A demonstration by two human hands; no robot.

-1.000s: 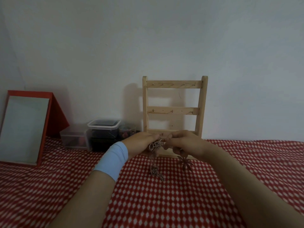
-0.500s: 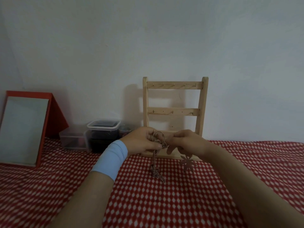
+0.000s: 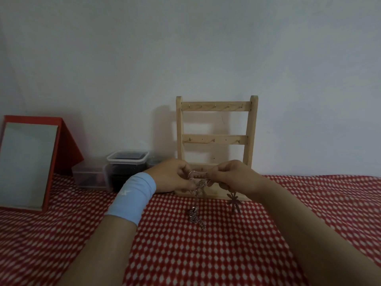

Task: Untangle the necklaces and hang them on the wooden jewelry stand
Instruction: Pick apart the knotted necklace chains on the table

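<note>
A wooden jewelry stand (image 3: 216, 139) with small hooks on two rails stands upright against the wall; no necklace hangs on it. In front of its base, my left hand (image 3: 172, 176) and my right hand (image 3: 233, 174) both pinch a tangled bunch of silvery necklaces (image 3: 199, 183) held between them. A chain strand drops from the bunch, and its end (image 3: 194, 216) lies bunched on the red checked cloth (image 3: 206, 244). A flower-shaped pendant (image 3: 233, 201) dangles under my right hand. A light blue wristband is on my left wrist.
A red-framed mirror (image 3: 26, 164) leans at the far left. Clear plastic containers (image 3: 123, 168) sit beside it, left of the stand, against the wall.
Both hands have shifted slightly down and worked the tangle; the loop of chain between them has changed shape and the pendant hangs a bit lower.
</note>
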